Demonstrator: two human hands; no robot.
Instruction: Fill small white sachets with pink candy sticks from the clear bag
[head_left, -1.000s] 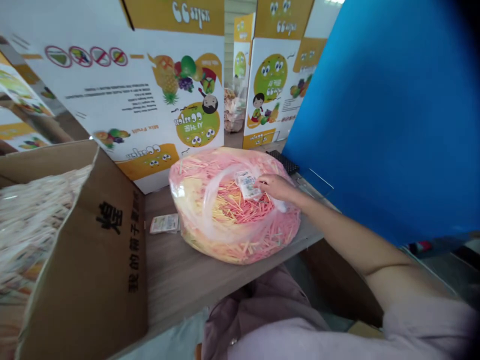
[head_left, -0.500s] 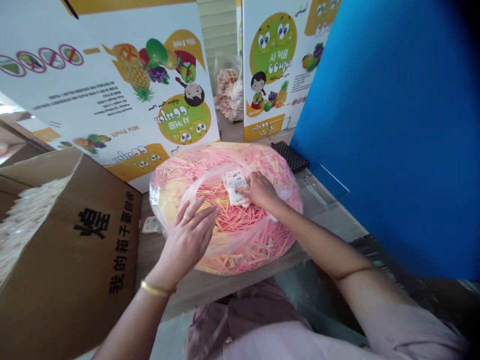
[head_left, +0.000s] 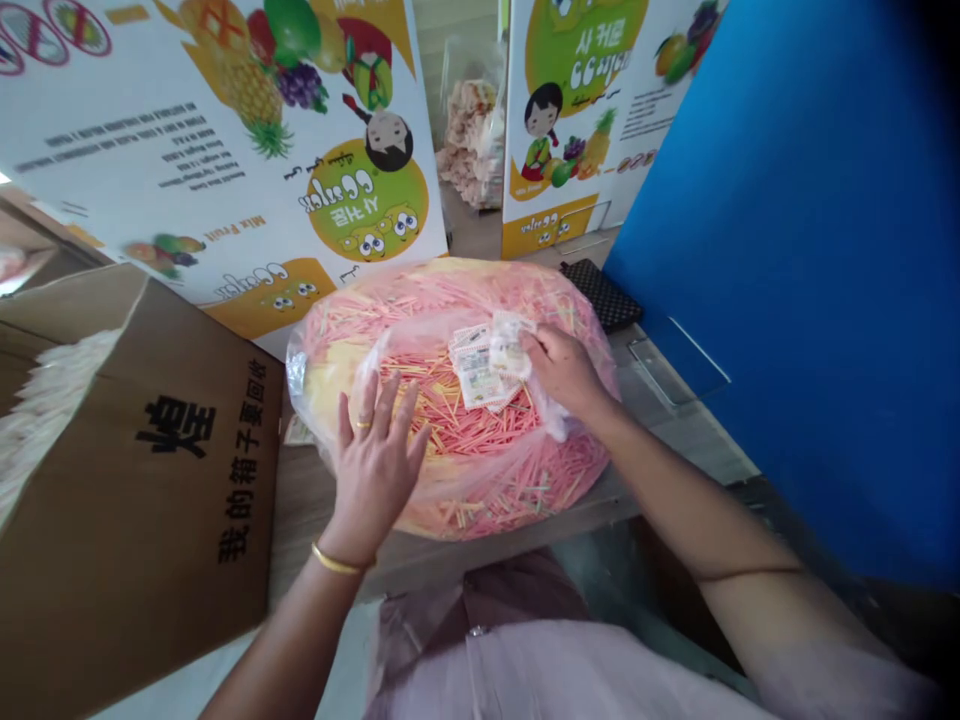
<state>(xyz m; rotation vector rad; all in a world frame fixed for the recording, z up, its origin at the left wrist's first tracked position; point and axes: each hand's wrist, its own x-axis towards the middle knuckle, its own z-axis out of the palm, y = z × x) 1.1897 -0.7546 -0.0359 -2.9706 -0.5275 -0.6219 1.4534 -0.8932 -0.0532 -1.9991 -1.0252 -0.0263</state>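
A big clear plastic bag point(head_left: 465, 480) full of pink and yellow sticks lies on the wooden table point(head_left: 300, 510) before me. My left hand point(head_left: 375, 455) rests flat on the bag's near left side, fingers spread, a ring on one finger. My right hand point(head_left: 562, 370) pinches small printed packets point(head_left: 487, 360) on top of the open bag.
A brown cardboard box point(head_left: 150, 500) with black characters stands open at the left, holding pale packets. Printed white and yellow fruit cartons point(head_left: 225, 150) stand behind the bag. A blue panel point(head_left: 810, 250) walls the right side. A black mesh object point(head_left: 604, 295) lies behind the bag.
My left hand came into view and settled flat on the bag. My right hand shifted slightly right, and a second packet now shows at its fingertips.
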